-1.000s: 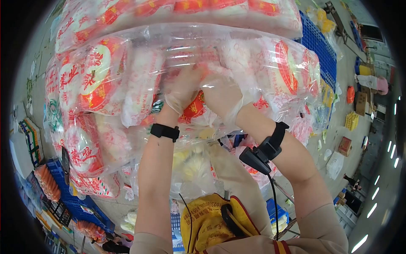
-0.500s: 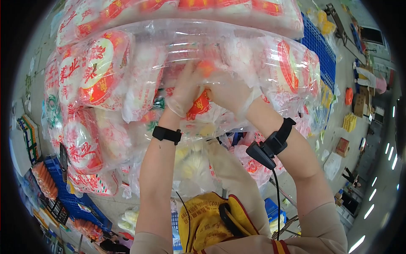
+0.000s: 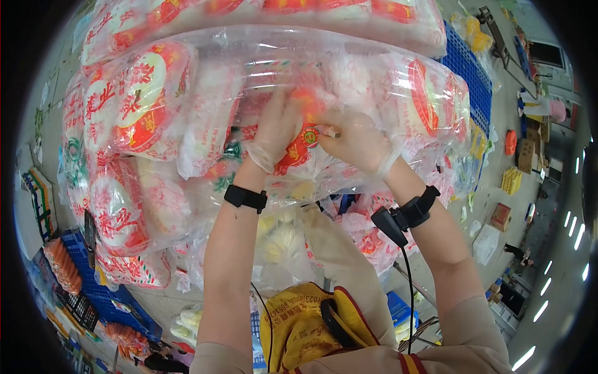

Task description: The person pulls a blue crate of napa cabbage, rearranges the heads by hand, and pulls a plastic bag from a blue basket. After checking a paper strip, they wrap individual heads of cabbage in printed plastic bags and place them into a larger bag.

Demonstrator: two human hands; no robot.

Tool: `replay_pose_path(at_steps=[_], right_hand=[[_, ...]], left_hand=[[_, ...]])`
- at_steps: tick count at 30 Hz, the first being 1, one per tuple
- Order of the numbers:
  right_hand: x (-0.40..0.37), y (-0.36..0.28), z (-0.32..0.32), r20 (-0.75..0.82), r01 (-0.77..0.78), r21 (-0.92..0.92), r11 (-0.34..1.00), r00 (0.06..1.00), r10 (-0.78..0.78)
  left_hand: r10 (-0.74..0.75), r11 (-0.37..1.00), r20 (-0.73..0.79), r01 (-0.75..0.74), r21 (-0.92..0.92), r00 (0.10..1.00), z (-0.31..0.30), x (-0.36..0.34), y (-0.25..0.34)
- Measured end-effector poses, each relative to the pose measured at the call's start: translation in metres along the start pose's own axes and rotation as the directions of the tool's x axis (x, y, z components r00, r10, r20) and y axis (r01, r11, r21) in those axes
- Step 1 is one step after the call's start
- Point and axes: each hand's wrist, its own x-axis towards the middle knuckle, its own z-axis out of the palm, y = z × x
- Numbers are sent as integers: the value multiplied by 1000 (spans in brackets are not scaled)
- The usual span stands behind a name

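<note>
My left hand (image 3: 278, 131), in a thin clear glove, grips a red-and-white printed plastic bag (image 3: 298, 153); its fingertips are blurred. To its right my right hand (image 3: 361, 140), gloved the same way, is closed in a pinch at the bag's gathered edge. A small pale and dark piece shows at its fingertips, too small to name. Both hands are at the middle of a large clear plastic sack (image 3: 268, 40) full of packed printed bags. On the left side of the sack lies a plump bag with red lettering (image 3: 152, 103).
Another filled sack (image 3: 349, 15) lies beyond. A blue crate (image 3: 473, 93) stands at the right. Near my body hangs a yellow pouch (image 3: 293, 330). Bags of carrots (image 3: 62, 265) lie at the lower left, and a red box (image 3: 502, 216) is on the floor at right.
My right hand has drawn away from the left, to the right and slightly down, showing more of the bag's red label. My left hand has barely moved.
</note>
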Motion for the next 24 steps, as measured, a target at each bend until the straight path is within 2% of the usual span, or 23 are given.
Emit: replay_pose_path(at_steps=[1,2,3,5,6,7,8,9,12,14,15,16,17,18,19,21,23,24], right_hand=[[2,-3,2,-50,74,-75,994,996,-78],[4,-5,4,-94,143,-155,978,983,-158],[4,-7,7,-94,140,-154,978,983,-156],[6,-9,11,-71,85,-313,946,991,-112],[7,-9,15,-71,84,-314,946,991,-112],[7,-8,20,-37,19,-370,929,999,-35],[8,-7,23,-8,-42,-427,903,999,43],[10,-6,25,-8,-42,-427,903,999,43],[12,-6,21,-7,-25,-371,928,1000,24],[6,-8,6,173,24,-93,995,985,-7],[-2,-6,2,172,23,-93,995,985,-7],[-13,-3,-4,271,3,-5,1000,963,-2],[-23,0,-9,367,-26,80,996,930,-5],[-33,7,-12,366,-27,77,997,931,-3],[-44,16,-11,326,-87,138,987,945,37],[-54,26,-4,285,-144,203,969,955,82],[-60,29,4,-79,8,388,922,997,25],[-59,23,4,-84,5,391,920,996,30]], left_hand=[[-4,1000,1,4,2,1000,0,0,-2],[79,993,-17,-77,86,997,1,1,-5],[164,973,-28,-157,169,986,3,1,-3],[143,969,-32,-133,208,989,5,0,1],[122,963,-38,-109,247,992,6,-1,5],[122,963,-37,-109,245,992,7,-2,9],[147,958,-27,-135,253,989,8,-3,12],[171,952,-18,-161,261,985,9,-4,14],[162,939,15,-159,306,987,6,-3,14],[164,941,0,-156,300,986,7,-5,15],[164,943,-16,-152,295,986,7,-6,16],[163,943,-15,-152,295,986,5,-5,15],[123,919,-41,-99,381,992,1,-3,14],[86,886,-69,-44,461,994,-1,-1,13],[85,887,-66,-45,460,994,-1,-3,19],[-13,980,-34,20,196,999,-2,-10,30],[-27,988,-53,35,150,998,-2,-16,29],[-40,994,-79,48,100,996,-3,-17,28]])
